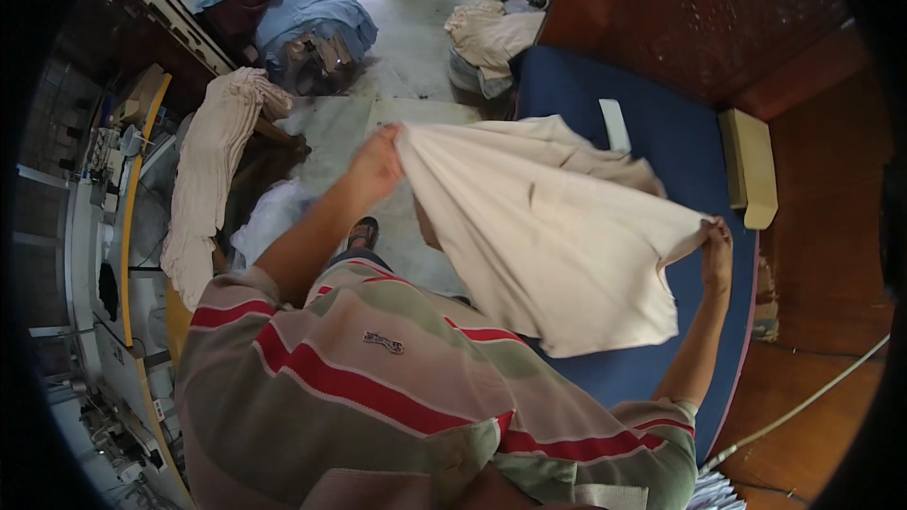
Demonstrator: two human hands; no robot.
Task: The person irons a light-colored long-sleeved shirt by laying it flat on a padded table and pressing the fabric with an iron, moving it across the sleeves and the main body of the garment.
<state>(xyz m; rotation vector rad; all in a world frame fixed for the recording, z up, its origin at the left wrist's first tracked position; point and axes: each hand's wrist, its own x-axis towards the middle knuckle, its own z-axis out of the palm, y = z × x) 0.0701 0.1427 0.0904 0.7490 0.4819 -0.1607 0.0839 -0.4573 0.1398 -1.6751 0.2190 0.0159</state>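
Note:
A cream garment (548,236) is stretched between my two hands, partly over the dark blue padded bench and partly over the floor. At its upper left corner, the closed fingers of my left hand (378,165) pinch the cloth. My right hand (718,250) grips its edge at the far right, with that arm out over the bench. Folds of cloth hang from the back edge, and the lower edge droops toward me. A small dark mark or crease shows near the middle. Its exact kind of garment cannot be made out.
The blue bench (652,113) carries a white strip (615,126) and a tan box (751,170) by the wooden wall. Left of me, a long stack of cream cloth (213,170) lies beside sewing machines (109,170). Blue bundles (316,19) and a cream heap (487,38) stand farther off.

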